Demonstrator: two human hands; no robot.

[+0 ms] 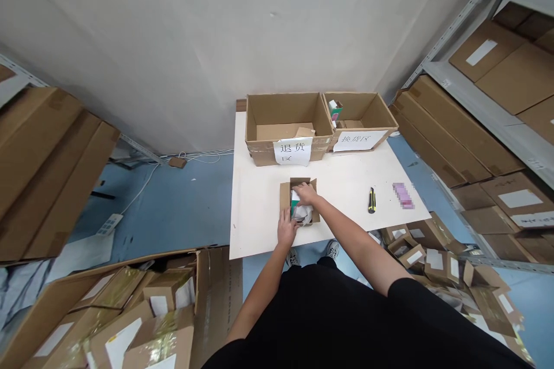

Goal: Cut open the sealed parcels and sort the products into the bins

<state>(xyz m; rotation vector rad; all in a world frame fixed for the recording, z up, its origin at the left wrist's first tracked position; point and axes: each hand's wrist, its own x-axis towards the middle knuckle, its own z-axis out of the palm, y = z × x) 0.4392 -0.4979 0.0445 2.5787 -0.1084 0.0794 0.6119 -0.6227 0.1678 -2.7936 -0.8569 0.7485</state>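
A small cardboard box (284,195) stands near the front edge of the white table with its flaps spread. Inside lie a green and white carton (295,200) and crumpled white packing paper (304,214). My left hand (286,229) grips the near left side of the cardboard box, fingers at its rim. From the right, my right hand (306,194) reaches into the box, its fingers closed over the green and white carton, which they partly hide. A yellow and black box cutter (371,200) rests on the table further right.
Two large open cartons with paper signs, a left one (264,153) and a right one (381,121), stand along the table's back. A pixelated pink item (403,196) lies at right. Opened boxes (437,259) cover the floor; shelves (489,92) flank the right side.
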